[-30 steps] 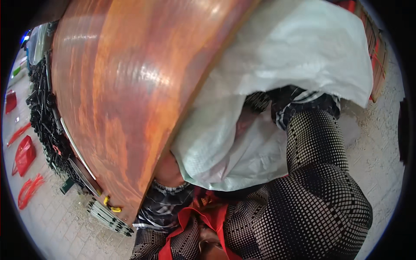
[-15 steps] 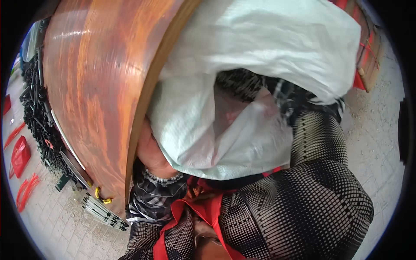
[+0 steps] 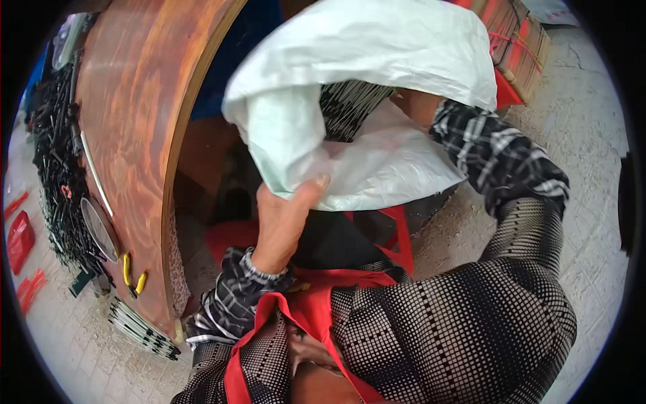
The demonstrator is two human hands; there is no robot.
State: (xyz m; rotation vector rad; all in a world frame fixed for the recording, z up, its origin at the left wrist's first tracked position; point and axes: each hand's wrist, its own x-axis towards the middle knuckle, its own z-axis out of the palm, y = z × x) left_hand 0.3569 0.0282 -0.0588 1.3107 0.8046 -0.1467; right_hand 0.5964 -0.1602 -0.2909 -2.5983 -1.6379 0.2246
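Observation:
A white woven plastic sack (image 3: pixel 377 40) sags open in front of me, its mouth turned toward me. Inside it lie many thin dark rods with pale glints (image 3: pixel 353 101); I cannot make out what they are. My left hand (image 3: pixel 282 219) pinches the near left rim of the sack, thumb on the inner face. On the right, my right hand (image 3: pixel 418 108) reaches into the mouth beside the rods. Its fingers are hidden by the sack, so whether it grips anything does not show. Plaid sleeve covers are on both forearms.
Left of the sack stands a brown wooden table (image 3: pixel 128 135). Along its far edge are a heap of black rod-like parts (image 3: pixel 57 148), a round thin-rimmed disc (image 3: pixel 99 229) and yellow-handled pliers (image 3: pixel 134 275). A red-tied cardboard stack (image 3: pixel 515 44) stands at the upper right.
My left hand has come out from behind the sack's lower left side onto its rim. My right arm has shifted up and outward, and the sack's mouth shows more rods.

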